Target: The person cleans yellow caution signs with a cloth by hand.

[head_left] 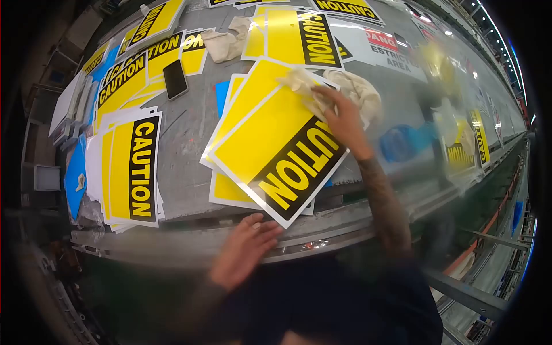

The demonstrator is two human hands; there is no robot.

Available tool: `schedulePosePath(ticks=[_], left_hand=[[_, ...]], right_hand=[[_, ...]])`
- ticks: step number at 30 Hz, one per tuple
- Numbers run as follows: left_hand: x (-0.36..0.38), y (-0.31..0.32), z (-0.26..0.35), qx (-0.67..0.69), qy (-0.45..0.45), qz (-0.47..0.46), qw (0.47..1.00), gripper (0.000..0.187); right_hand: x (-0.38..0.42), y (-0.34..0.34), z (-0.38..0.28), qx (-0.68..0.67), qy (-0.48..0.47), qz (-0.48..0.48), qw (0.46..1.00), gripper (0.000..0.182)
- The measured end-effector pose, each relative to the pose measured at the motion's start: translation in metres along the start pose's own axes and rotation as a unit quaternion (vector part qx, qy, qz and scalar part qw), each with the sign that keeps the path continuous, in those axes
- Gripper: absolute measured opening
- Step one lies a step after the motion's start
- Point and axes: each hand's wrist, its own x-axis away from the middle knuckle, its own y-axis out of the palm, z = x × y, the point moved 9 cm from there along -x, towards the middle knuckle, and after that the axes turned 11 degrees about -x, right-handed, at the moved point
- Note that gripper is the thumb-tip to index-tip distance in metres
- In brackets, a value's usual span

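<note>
Dark clothing (339, 305) nearest, bare hands at a yellow CAUTION sign

Left hand (246, 250) comes in from the near side, over the metal edge (322, 244) of the grey table (192, 123). Its fingers lie close together, narrow, and hold nothing visible; the tips are just beside the sign's near corner, though I cannot tell whether they touch it.

The top CAUTION sign (253, 129) lies turned at an angle on a loose pile of similar signs, its black band toward the near right. The right hand (343, 118) reaches over its far right part, fingers bent down onto a pale cloth (303, 86), which is blurred; whether they grip it or only rest on it I cannot tell. Just beyond that hand, to the right, is a bunched cream cloth (363, 95).

To the left lies a spread stack of CAUTION signs (118, 164), with a dark phone (175, 79) on the table farther off. On the far side are more yellow signs (282, 40) and, to their right, a red-and-white sign (388, 49). A blurred blue object (399, 142) is at the right.
</note>
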Motion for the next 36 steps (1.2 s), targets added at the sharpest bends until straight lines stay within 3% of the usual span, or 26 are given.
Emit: schedulePosePath(ticks=[2,4,8,11,13,15,19,22,28,29,31,33,34,36], left_hand=[[0.003,0.013,0.018,-0.008,0.022,-0.013,1.0,0.041],[-0.002,0.022,0.037,-0.029,0.057,-0.025,0.998,0.04],[-0.005,-0.011,0.047,-0.164,0.103,0.142,0.971,0.042],[0.011,-0.02,0.015,-0.074,0.055,0.132,0.987,0.045],[0.004,-0.014,0.006,-0.02,0.036,0.08,0.996,0.049],[-0.005,-0.003,0.008,0.029,0.025,0.021,0.999,0.05],[-0.007,-0.007,0.004,0.038,0.033,0.029,0.998,0.043],[0.0,-0.006,0.027,-0.015,0.106,0.061,0.992,0.042],[-0.016,-0.027,0.078,-0.178,0.169,0.142,0.959,0.056],[-0.026,-0.04,0.082,-0.178,0.191,0.132,0.956,0.048],[-0.032,-0.048,0.086,-0.11,0.2,0.12,0.966,0.057],[-0.033,-0.065,0.082,-0.151,0.202,0.117,0.961,0.059],[-0.034,-0.074,0.08,-0.171,0.203,0.116,0.957,0.06],[-0.026,-0.065,0.07,-0.132,0.183,0.132,0.965,0.06]], right_hand=[[0.029,0.017,0.033,0.13,-0.055,-0.042,0.989,0.052],[0.039,0.031,0.014,0.131,-0.044,-0.097,0.986,0.051],[0.041,0.038,0.01,0.111,-0.033,-0.072,0.991,0.05],[0.04,0.037,0.003,0.121,-0.033,-0.041,0.991,0.056],[0.041,0.035,0.0,0.125,-0.005,-0.018,0.992,0.061],[0.039,0.037,0.001,0.134,0.004,0.003,0.991,0.052],[0.036,0.046,0.002,0.148,0.011,-0.018,0.989,0.036],[0.036,0.06,-0.002,0.107,-0.007,-0.012,0.994,0.028],[0.037,0.126,-0.057,0.048,-0.097,-0.096,0.989,0.036],[0.042,0.145,-0.071,0.031,-0.111,-0.111,0.987,0.038],[0.061,0.199,-0.094,-0.003,-0.042,-0.28,0.959,0.04],[0.08,0.198,-0.13,0.005,-0.235,-0.251,0.939,0.041],[0.073,0.188,-0.112,0.072,-0.25,-0.235,0.937,0.041],[0.031,0.143,-0.041,0.142,-0.164,-0.17,0.961,0.04]])
